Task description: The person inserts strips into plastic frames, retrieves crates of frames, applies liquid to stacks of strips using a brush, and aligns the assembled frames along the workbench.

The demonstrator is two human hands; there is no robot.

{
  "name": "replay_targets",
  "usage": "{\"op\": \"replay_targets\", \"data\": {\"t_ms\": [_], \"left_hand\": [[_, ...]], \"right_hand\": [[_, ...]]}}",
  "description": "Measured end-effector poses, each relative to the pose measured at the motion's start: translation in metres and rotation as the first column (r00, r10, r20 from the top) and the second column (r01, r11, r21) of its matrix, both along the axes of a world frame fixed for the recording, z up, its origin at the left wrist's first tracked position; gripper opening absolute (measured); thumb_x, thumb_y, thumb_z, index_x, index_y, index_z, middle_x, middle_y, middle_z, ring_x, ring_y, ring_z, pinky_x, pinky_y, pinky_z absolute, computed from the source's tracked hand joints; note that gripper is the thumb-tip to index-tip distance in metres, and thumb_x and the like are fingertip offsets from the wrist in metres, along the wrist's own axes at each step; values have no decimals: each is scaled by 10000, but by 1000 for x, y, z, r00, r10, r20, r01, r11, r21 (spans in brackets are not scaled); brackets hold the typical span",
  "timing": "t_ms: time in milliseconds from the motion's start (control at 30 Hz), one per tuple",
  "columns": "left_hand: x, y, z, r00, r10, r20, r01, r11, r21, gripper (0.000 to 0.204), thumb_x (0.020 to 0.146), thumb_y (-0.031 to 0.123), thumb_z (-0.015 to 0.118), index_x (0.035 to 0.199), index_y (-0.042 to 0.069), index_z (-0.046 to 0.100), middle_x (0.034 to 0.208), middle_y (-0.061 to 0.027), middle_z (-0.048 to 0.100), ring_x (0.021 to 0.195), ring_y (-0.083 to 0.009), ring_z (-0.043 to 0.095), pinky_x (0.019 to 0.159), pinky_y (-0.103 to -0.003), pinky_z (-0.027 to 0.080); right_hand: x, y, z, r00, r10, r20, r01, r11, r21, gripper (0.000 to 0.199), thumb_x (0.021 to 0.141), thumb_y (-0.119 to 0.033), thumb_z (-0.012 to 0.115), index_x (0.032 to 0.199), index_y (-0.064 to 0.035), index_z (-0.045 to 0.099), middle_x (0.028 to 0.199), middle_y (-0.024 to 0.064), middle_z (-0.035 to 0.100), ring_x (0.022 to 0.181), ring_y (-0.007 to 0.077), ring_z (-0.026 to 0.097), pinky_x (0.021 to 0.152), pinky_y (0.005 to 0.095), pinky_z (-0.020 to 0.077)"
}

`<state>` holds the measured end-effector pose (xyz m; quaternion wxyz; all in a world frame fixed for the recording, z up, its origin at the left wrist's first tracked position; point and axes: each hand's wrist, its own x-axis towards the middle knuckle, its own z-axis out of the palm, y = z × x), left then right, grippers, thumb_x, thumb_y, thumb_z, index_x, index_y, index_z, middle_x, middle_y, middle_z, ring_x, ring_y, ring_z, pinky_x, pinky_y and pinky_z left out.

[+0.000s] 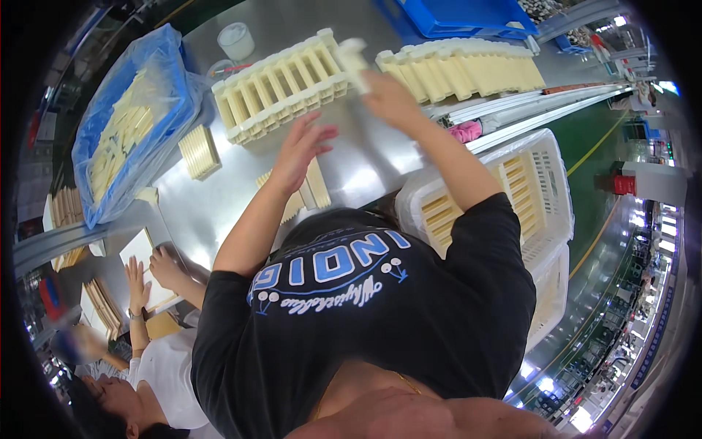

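Note:
My right hand point(390, 100) is closed on a cream plastic piece point(354, 60), which is smeared by motion. That piece is just right of a cream slatted rack point(281, 86), a row of upright strips between two toothed rails. My left hand point(298, 152) hangs in front of the rack with its fingers apart and nothing in them. Beneath and beside the left wrist lie small stacks of cream strips point(316, 184), partly hidden by the arm. To the right of my right hand, a second row of cream pieces point(462, 72) lies along the metal table point(358, 172).
A blue bin lined with clear plastic point(191, 91), full of cream strips, stands on the left, near a bundle of strips point(198, 152). A white tub point(236, 42) and blue tray point(439, 20) are at the back. White baskets point(559, 183) stand right. A co-worker's hands point(137, 285) work lower left.

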<state>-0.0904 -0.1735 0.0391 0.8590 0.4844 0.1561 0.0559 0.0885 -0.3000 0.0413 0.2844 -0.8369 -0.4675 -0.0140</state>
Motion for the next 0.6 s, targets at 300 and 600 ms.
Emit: {"op": "replay_targets", "data": {"t_ms": [300, 600], "left_hand": [[-36, 28, -44, 969, 165, -186, -162, 986, 30, 292, 844, 170, 419, 1110, 51, 391, 937, -121, 552, 854, -192, 539, 728, -288, 431], [-33, 33, -41, 968, 177, -179, -179, 984, 4, 246, 854, 166, 405, 1061, 37, 437, 913, -109, 556, 831, -181, 537, 716, -284, 428]], "right_hand": [[145, -135, -7, 880, -341, 330, 465, 760, -454, 373, 706, -163, 499, 1078, -177, 470, 904, 156, 511, 894, 325, 491, 743, 424, 425], [162, -128, -20, 798, -407, 444, 598, 629, -497, 261, 717, -141, 482, 967, -71, 457, 906, 132, 508, 905, 305, 499, 708, 438, 446]]}}
